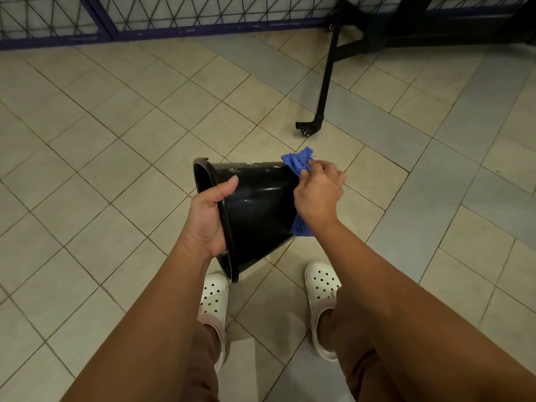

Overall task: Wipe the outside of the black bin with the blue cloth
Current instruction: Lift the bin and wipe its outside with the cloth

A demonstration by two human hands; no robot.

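The black bin (258, 207) is held on its side above the tiled floor, its open mouth facing left and its base to the right. My left hand (210, 216) grips the rim, thumb on the glossy outer wall and fingers inside. My right hand (317, 194) holds the blue cloth (297, 163) bunched against the bin's base end; a second bit of cloth shows below my wrist. White smears mark the upper side of the bin.
A black metal leg with a caster (307, 130) stands on the floor beyond the bin, part of a black frame (406, 36) at the back right. A purple-framed mesh fence (145, 21) runs along the back. My feet in white clogs (322, 288) are below the bin.
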